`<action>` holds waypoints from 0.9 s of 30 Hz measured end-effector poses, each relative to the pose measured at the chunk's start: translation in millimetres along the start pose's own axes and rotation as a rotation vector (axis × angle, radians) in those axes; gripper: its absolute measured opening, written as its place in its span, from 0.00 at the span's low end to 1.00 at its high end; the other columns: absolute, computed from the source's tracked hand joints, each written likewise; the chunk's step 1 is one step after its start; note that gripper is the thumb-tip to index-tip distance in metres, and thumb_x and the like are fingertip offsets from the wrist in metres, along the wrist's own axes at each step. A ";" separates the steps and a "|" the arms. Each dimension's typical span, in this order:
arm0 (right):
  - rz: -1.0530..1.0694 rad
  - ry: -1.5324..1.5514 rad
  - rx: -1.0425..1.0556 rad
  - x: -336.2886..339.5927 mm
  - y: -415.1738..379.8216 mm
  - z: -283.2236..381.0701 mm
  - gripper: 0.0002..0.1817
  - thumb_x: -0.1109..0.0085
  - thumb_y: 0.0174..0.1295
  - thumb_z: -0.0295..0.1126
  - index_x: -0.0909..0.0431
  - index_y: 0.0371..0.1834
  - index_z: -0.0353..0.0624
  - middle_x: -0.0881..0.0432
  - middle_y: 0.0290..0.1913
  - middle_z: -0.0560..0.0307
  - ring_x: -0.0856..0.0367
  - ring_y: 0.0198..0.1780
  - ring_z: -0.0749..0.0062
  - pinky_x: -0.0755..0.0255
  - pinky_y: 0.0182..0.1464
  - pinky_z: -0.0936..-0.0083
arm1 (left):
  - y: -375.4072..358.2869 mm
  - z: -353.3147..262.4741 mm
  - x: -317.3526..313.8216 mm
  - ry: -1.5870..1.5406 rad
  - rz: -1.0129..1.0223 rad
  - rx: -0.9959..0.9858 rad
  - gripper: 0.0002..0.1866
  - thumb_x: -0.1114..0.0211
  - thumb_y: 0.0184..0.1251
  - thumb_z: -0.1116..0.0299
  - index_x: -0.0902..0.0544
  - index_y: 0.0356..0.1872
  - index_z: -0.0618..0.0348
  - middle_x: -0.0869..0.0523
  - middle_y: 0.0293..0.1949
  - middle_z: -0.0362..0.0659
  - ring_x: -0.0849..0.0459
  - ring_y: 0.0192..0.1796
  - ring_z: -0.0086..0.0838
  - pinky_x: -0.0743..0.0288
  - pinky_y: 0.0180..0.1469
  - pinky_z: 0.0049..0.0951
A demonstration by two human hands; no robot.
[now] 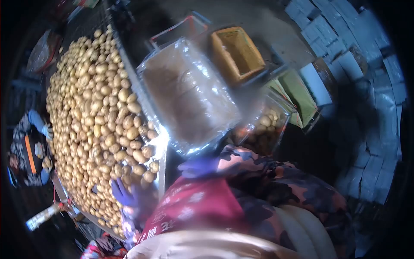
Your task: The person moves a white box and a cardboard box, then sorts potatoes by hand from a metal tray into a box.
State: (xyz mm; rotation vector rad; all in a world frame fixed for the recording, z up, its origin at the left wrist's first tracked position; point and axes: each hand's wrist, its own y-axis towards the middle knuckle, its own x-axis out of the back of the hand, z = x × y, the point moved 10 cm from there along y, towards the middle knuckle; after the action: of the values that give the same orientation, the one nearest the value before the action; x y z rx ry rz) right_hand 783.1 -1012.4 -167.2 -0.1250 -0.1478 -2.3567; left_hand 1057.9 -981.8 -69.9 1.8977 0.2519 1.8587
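Potatoes (97, 116) cover a long sorting table in a thick layer. My left hand (126, 195), in a purple glove, reaches over the near edge of the pile, its fingers apart and nothing visible in them. My right hand (199, 167), also gloved in purple, is smeared by motion in front of my dark red apron (194, 203). It is nearest to a large box lined with clear plastic (189, 93), which stands against the table's metal edge (162, 166). Whether the right hand holds anything does not show.
Right of the lined box stand a yellow crate (220, 60), a green-lined box (299, 93) and a plastic-lined container of potatoes (265, 123). White boxes (371, 39) are stacked along the right. A co-worker (32, 151) bends over the table's far side; another person's sleeve (97, 249) shows bottom left.
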 end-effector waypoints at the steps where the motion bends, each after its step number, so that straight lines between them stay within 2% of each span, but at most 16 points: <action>1: 0.008 -0.061 0.005 -9.9 -1.0 -16.8 0.18 0.43 0.73 0.45 0.23 0.52 0.40 0.18 0.38 0.49 0.18 0.42 0.64 0.25 0.47 0.67 | 5.4 17.3 -19.6 -0.011 -0.043 0.013 0.32 0.38 0.70 0.57 0.28 0.67 0.71 0.27 0.65 0.70 0.26 0.64 0.66 0.29 0.63 0.57; 2: 0.015 -0.117 0.012 -11.1 -2.7 -21.4 0.21 0.44 0.74 0.46 0.23 0.55 0.39 0.17 0.40 0.47 0.17 0.43 0.62 0.24 0.49 0.66 | 6.9 26.3 -42.8 0.007 -0.061 -0.081 0.32 0.38 0.68 0.54 0.28 0.67 0.66 0.26 0.64 0.67 0.28 0.66 0.68 0.31 0.63 0.59; 3: 0.138 -0.225 -0.178 -0.7 -1.3 -4.9 0.27 0.44 0.73 0.50 0.24 0.63 0.40 0.15 0.50 0.42 0.16 0.51 0.53 0.23 0.56 0.63 | 7.0 35.0 -65.3 0.026 -0.080 -0.174 0.32 0.38 0.66 0.52 0.28 0.66 0.60 0.24 0.63 0.65 0.30 0.67 0.70 0.33 0.63 0.62; 4: 0.162 -0.246 -0.156 2.8 0.8 -0.3 0.27 0.45 0.73 0.50 0.25 0.64 0.40 0.16 0.53 0.41 0.17 0.56 0.48 0.24 0.60 0.62 | 15.8 58.7 -95.9 -0.207 0.340 0.279 0.34 0.36 0.61 0.48 0.28 0.66 0.54 0.26 0.65 0.62 0.35 0.70 0.71 0.36 0.64 0.64; 5: 0.088 -0.297 -0.039 9.8 0.1 7.9 0.23 0.40 0.70 0.38 0.26 0.64 0.41 0.16 0.50 0.40 0.14 0.50 0.52 0.21 0.50 0.62 | 0.6 54.6 -113.5 0.012 0.447 0.329 0.38 0.35 0.57 0.46 0.29 0.69 0.51 0.29 0.69 0.59 0.37 0.73 0.66 0.40 0.67 0.65; 7: 0.128 -0.367 -0.107 24.1 18.5 39.5 0.22 0.43 0.72 0.37 0.26 0.65 0.39 0.17 0.52 0.39 0.17 0.52 0.46 0.23 0.55 0.59 | -2.9 20.0 -89.2 0.125 0.408 0.254 0.39 0.39 0.64 0.47 0.33 0.72 0.60 0.31 0.70 0.60 0.36 0.73 0.63 0.49 0.70 0.71; 9: 0.144 -0.490 -0.128 31.7 34.4 54.4 0.23 0.42 0.72 0.36 0.27 0.66 0.38 0.19 0.56 0.39 0.19 0.57 0.45 0.24 0.57 0.58 | -25.9 14.0 -88.9 -0.044 0.486 0.315 0.40 0.40 0.65 0.48 0.36 0.74 0.58 0.34 0.73 0.58 0.40 0.75 0.61 0.56 0.72 0.72; 12: 0.199 -0.554 -0.002 26.9 71.6 82.6 0.25 0.38 0.68 0.38 0.26 0.66 0.40 0.21 0.60 0.40 0.21 0.60 0.45 0.26 0.61 0.57 | -56.4 1.5 -62.3 -0.209 0.400 0.318 0.39 0.41 0.66 0.50 0.37 0.75 0.58 0.35 0.74 0.57 0.40 0.76 0.59 0.56 0.74 0.69; 15: 0.210 -0.769 0.210 15.5 127.5 96.1 0.31 0.34 0.63 0.45 0.26 0.68 0.45 0.23 0.64 0.40 0.25 0.65 0.43 0.29 0.64 0.53 | -61.5 -21.5 -16.1 -0.119 0.374 0.206 0.38 0.41 0.67 0.53 0.37 0.75 0.59 0.35 0.74 0.57 0.39 0.75 0.59 0.53 0.73 0.68; 16: 0.154 -0.872 0.317 12.3 143.6 88.2 0.33 0.32 0.61 0.46 0.26 0.67 0.45 0.24 0.65 0.40 0.25 0.65 0.42 0.29 0.64 0.52 | -80.7 -8.7 -22.1 -0.228 0.341 0.407 0.37 0.39 0.67 0.56 0.36 0.75 0.60 0.35 0.74 0.58 0.38 0.75 0.60 0.52 0.73 0.66; 17: 0.094 -0.970 0.427 6.1 152.3 85.4 0.34 0.31 0.59 0.46 0.26 0.67 0.45 0.25 0.66 0.40 0.26 0.66 0.42 0.30 0.64 0.51 | -97.5 -10.9 -20.8 -0.237 0.315 0.414 0.37 0.38 0.67 0.56 0.36 0.75 0.60 0.35 0.74 0.58 0.38 0.74 0.60 0.51 0.73 0.66; 20: 0.155 -0.794 0.312 -38.6 179.3 71.1 0.34 0.32 0.61 0.49 0.27 0.68 0.48 0.27 0.68 0.43 0.27 0.68 0.46 0.31 0.65 0.49 | -124.5 -20.7 0.1 -0.229 0.207 0.360 0.38 0.35 0.66 0.56 0.34 0.74 0.60 0.35 0.74 0.59 0.39 0.75 0.64 0.49 0.73 0.65; 22: 0.183 -0.683 0.208 -77.0 188.0 62.4 0.33 0.34 0.62 0.51 0.27 0.69 0.50 0.29 0.70 0.45 0.28 0.69 0.48 0.31 0.66 0.47 | -151.7 -18.4 2.1 -0.256 0.178 0.477 0.35 0.35 0.67 0.56 0.31 0.72 0.60 0.32 0.71 0.61 0.35 0.72 0.64 0.42 0.69 0.65; 24: 0.275 -1.029 0.169 -118.8 186.0 44.3 0.36 0.37 0.64 0.52 0.34 0.74 0.51 0.38 0.75 0.46 0.37 0.74 0.50 0.38 0.70 0.47 | -164.5 -16.2 2.6 -0.276 0.201 0.545 0.33 0.35 0.68 0.55 0.29 0.71 0.60 0.31 0.70 0.63 0.33 0.71 0.65 0.39 0.68 0.62; 25: 0.358 -1.429 0.179 -140.8 173.0 21.6 0.40 0.40 0.67 0.53 0.41 0.78 0.51 0.46 0.79 0.45 0.45 0.78 0.50 0.45 0.74 0.47 | -163.8 -16.1 4.5 -0.278 0.208 0.553 0.33 0.35 0.67 0.55 0.29 0.71 0.60 0.31 0.70 0.62 0.33 0.71 0.64 0.39 0.68 0.62; 27: 0.546 -1.615 0.136 -147.3 150.4 -15.0 0.42 0.43 0.69 0.55 0.46 0.82 0.51 0.53 0.82 0.45 0.52 0.82 0.51 0.52 0.78 0.48 | -159.3 -14.0 3.9 -0.286 0.219 0.564 0.34 0.35 0.67 0.55 0.29 0.71 0.60 0.31 0.70 0.62 0.33 0.71 0.64 0.39 0.69 0.62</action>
State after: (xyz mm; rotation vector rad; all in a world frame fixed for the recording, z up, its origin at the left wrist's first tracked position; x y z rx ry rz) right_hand 992.7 -1018.7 -191.3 -1.6965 -0.8764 -1.1853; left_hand 1074.8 -838.2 -138.2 2.6360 0.5347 1.7366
